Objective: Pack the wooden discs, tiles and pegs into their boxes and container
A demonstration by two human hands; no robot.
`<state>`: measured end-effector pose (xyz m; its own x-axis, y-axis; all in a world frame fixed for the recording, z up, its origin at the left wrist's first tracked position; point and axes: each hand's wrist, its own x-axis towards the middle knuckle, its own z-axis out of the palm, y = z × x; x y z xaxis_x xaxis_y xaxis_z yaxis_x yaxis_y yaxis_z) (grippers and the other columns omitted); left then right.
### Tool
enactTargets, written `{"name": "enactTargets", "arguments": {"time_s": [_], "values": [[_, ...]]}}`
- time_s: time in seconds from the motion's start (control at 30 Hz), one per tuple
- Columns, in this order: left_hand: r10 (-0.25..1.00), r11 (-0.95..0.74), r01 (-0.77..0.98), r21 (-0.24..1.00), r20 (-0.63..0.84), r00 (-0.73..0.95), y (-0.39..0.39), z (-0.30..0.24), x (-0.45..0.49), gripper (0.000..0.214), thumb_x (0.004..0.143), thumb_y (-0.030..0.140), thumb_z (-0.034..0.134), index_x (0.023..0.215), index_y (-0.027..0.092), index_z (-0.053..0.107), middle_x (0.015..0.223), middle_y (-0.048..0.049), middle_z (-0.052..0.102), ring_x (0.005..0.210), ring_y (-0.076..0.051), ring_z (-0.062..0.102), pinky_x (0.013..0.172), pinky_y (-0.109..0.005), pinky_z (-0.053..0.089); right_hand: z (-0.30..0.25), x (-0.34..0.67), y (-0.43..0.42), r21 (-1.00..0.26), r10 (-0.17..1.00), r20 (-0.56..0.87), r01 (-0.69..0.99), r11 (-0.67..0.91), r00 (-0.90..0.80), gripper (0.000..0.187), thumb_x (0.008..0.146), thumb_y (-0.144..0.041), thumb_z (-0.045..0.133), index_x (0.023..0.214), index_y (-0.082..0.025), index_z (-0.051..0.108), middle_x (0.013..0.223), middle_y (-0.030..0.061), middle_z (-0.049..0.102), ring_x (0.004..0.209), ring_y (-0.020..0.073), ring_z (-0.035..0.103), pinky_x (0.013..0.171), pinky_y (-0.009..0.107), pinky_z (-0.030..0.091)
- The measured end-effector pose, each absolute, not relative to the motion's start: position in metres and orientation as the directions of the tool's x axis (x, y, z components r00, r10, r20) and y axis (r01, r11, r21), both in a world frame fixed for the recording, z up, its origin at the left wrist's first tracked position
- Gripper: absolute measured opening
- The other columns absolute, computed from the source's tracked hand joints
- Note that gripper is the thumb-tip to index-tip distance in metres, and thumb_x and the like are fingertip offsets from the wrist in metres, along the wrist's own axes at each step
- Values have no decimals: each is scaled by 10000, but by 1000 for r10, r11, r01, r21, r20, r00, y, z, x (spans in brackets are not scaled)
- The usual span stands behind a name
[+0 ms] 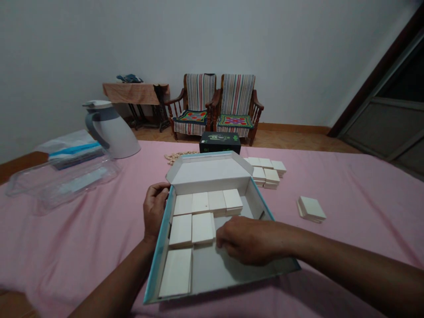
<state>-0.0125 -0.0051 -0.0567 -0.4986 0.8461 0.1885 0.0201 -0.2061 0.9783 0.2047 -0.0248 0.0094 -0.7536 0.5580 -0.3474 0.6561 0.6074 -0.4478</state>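
A shallow box (215, 265) with blue edges and a raised white lid flap lies on the pink cloth. Inside it, stacks of cream-white square tiles (202, 227) stand in rows along the back and left. At the box's upper left side, my left hand (155, 210) is closed with its fingers bent against the outer wall. My right hand (250, 238) reaches into the box, fingers curled and pressed together just right of the middle-row tiles. Whatever those fingers hold, if anything, is hidden from view.
More tile stacks (265, 170) sit behind the box, and a separate stack (311, 208) lies to the right. A black box (220, 142) and small wooden pieces (175, 157) are beyond. At left stand a white jug (115, 130) and a clear plastic tray (62, 181).
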Motion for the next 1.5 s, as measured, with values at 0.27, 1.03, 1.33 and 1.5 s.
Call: {"name": "enactTargets", "arguments": {"time_s": [0.27,1.03,1.33,1.5], "values": [[836,-188,70,980,197,-512,-5,-53,-11,208,663,308,555,812,163,559,742,10,552,615,-118,459,549,-223,378,4,193,-25,-380,592,-454,746,547,-666,283,755,-125,471,976,-35,623,950,226,667,863,270,639,624,303,464],[803,-213,358,909,372,-465,1,-62,-25,211,783,380,484,807,211,609,834,-1,594,818,-195,534,659,-262,427,-5,399,109,-97,993,-5,988,118,-119,558,710,-155,609,1240,-46,473,1219,204,527,1031,240,552,853,304,413],[853,-185,493,850,388,-349,10,-83,-53,235,823,450,447,839,282,611,898,14,602,966,-244,531,831,-323,419,-47,399,173,-84,978,-110,983,166,-175,704,625,-282,716,1240,-62,453,1235,201,518,1113,278,504,905,306,390],[855,-159,542,825,390,-342,9,-80,-55,218,819,417,447,834,285,621,897,25,619,930,-237,546,779,-311,444,-51,389,186,-58,966,-167,980,190,-197,654,588,-210,730,1178,-43,503,1175,224,566,1039,275,563,832,280,417]]}}
